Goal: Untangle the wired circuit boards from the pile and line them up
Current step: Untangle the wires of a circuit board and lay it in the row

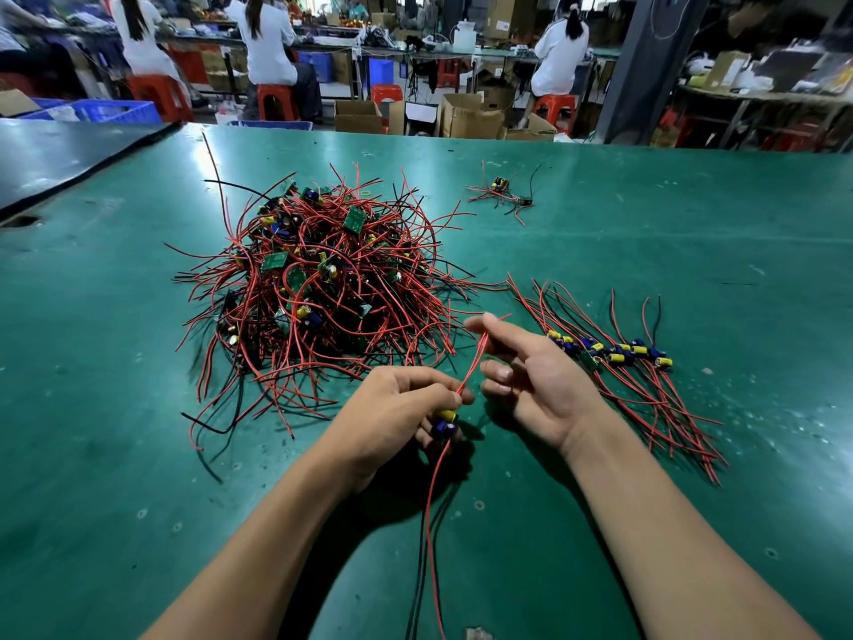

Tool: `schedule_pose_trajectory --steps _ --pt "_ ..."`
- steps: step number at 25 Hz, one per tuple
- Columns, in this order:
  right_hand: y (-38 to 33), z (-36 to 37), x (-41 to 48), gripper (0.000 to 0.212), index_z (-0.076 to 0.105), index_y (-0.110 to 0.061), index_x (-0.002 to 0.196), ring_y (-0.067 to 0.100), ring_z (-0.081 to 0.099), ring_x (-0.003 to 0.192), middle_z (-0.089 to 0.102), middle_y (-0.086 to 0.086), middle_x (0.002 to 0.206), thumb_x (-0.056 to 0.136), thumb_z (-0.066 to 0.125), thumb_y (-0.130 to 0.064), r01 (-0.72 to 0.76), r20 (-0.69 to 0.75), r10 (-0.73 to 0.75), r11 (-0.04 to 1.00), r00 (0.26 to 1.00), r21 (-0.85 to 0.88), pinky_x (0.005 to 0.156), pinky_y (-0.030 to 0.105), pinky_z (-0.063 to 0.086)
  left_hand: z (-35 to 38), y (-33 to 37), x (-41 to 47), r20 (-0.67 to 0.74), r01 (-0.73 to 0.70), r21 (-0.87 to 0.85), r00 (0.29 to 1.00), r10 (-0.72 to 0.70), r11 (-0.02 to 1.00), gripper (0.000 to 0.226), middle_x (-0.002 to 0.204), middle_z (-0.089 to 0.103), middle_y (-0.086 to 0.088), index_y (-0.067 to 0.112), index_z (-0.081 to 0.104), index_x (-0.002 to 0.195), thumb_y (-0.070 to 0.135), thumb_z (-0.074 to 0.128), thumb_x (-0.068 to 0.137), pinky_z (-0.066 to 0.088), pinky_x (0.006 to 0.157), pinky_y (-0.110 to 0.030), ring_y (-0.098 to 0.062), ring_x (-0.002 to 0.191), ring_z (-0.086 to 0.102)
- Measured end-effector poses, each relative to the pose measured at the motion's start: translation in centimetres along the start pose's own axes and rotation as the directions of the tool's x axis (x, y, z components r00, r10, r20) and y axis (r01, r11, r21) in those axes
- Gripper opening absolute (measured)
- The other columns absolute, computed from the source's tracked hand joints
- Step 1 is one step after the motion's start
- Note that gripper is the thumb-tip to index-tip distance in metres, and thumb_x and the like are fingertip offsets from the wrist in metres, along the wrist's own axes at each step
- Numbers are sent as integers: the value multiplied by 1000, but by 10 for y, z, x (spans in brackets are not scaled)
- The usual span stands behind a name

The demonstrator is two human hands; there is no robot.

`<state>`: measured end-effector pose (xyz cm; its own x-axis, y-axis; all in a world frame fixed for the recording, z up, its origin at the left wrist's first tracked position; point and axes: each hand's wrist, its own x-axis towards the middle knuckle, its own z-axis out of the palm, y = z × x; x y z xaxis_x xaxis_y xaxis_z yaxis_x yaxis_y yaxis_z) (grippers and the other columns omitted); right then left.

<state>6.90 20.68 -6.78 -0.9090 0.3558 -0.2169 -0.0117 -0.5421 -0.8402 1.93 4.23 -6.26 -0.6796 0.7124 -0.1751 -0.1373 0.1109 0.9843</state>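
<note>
The circuit board [445, 422] you have pulled free, with its yellow and blue capacitors, sits low in your left hand [401, 404], whose fingers are curled tightly round it. Its red leads [471, 367] rise from that grip to your right hand [531, 376]. There thumb and forefinger seem to pinch them lightly, and the other fingers curl loosely. A red and a black tail [428, 524] run from the board toward you over the green mat [115, 408]. The tangled pile [318, 288] lies just beyond your left hand. The lined-up row [614, 358] lies just beside your right hand, on its outer side. A small cluster [501, 191] sits well apart, farther up the mat.
</note>
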Motion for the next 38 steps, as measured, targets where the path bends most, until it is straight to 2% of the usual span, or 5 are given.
schedule_pose_trajectory --steps 9,19,26,31,38 --pt "8 0 -7 16 78 -17 99 5 42 51 61 -4 72 85 72 -19 -103 284 192 949 939 -299 44 14 34 -1 0 -1 -125 -29 -98 992 16 995 19 73 60 -17 -13 66 93 5 61 91 46 44 -21 -16 47 56" --pt "14 -1 -7 18 78 -16 93 9 38 41 48 -4 52 84 80 -32 170 30 -180 848 983 -501 41 18 27 -2 5 -2 -114 -11 -123 993 -3 992 12 57 60 -5 -3 69 82 6 65 88 44 43 -20 -13 45 56" --pt "8 -9 6 9 75 -16 78 -7 57 57 66 -18 61 87 78 -15 376 -17 -504 665 863 -645 62 5 40 -1 8 -6 -60 -9 -70 998 5 998 13 52 62 1 -1 67 79 5 62 90 43 41 -19 -10 41 53" --pt "13 -9 11 4 77 -17 85 -3 65 81 74 -8 86 86 78 -14 377 -107 -633 578 766 -724 77 12 46 -1 8 -4 -70 -9 -68 998 4 998 15 59 65 0 1 68 76 6 63 89 46 44 -21 -12 47 56" --pt "11 -10 9 11 78 -15 89 2 63 79 69 -18 80 92 73 -24 330 -120 -710 461 693 -824 76 6 42 -2 7 -4 -62 -11 -71 998 6 997 15 55 64 1 1 68 77 6 63 90 45 43 -21 -12 45 55"
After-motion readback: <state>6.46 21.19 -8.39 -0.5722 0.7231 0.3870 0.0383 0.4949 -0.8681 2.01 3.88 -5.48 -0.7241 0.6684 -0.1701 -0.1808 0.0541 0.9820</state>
